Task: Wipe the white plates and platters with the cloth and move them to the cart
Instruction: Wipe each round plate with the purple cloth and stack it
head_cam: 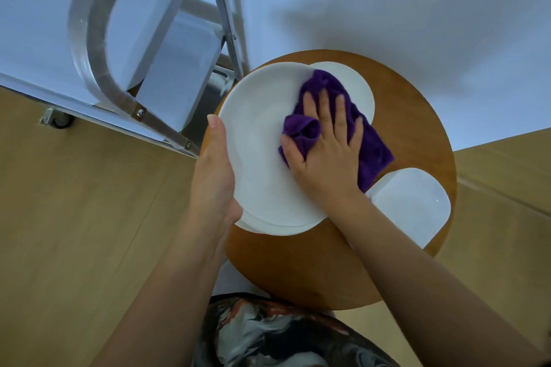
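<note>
Round wooden table (411,116) seen from above, against a white wall. Large white plate (262,158) held over the table's left edge, tilted up toward the camera. Left hand (216,170) gripping the plate's left rim, thumb along the rim on the near face; fingers behind the plate and hidden, so cannot tell whether spread or together. Right hand (325,149) lying flat on a purple cloth (372,152), pressing it against the right half of the plate; fingers (325,107) straight and slightly spread, thumb pointing left across a bunched fold of the cloth. Far end of the cloth reaching past the plate's upper right rim, near end hanging off toward the table's right side.

Second white plate (357,86) lying on the far part of the table, partly covered by the held plate and the cloth. Square white platter (414,202) with rounded corners resting at the table's right edge, close to the right wrist.

Metal cart (125,68) standing just left of the table, with a curved handle bar, white dishes (149,9) stacked inside, and a caster wheel (59,121) on the wooden floor (74,217).
</note>
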The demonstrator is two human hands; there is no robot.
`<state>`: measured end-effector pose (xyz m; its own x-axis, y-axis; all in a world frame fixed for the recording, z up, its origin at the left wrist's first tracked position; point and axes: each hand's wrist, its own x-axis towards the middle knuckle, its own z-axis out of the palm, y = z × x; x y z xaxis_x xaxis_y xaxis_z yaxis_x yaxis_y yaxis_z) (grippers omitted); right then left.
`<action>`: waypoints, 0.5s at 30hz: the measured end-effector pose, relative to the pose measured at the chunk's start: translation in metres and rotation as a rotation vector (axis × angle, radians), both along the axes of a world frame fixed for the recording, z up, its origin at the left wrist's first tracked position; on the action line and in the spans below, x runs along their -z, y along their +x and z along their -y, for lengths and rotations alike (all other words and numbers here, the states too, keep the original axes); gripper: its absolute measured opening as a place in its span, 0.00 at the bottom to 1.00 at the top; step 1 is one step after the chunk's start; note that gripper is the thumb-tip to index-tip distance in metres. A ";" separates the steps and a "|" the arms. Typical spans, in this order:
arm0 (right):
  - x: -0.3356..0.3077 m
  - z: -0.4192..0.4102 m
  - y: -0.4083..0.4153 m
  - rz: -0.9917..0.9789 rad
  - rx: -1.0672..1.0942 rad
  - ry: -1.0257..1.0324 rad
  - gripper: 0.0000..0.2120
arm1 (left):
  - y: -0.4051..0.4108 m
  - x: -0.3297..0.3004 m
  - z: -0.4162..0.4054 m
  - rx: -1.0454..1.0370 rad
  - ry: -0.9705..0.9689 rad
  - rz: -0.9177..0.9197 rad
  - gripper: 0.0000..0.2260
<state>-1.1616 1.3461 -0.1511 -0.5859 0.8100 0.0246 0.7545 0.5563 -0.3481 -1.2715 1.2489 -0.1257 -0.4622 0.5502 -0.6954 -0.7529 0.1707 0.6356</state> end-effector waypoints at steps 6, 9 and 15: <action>-0.009 0.070 -0.012 0.087 0.362 -0.254 0.36 | 0.007 -0.004 -0.015 -0.032 -0.030 -0.113 0.19; -0.016 0.079 -0.012 -0.041 0.196 -0.304 0.32 | 0.006 -0.006 -0.018 -0.049 0.007 -0.034 0.23; -0.022 0.061 0.021 -0.100 -0.416 -0.395 0.35 | -0.012 -0.003 -0.017 -0.068 -0.052 0.008 0.28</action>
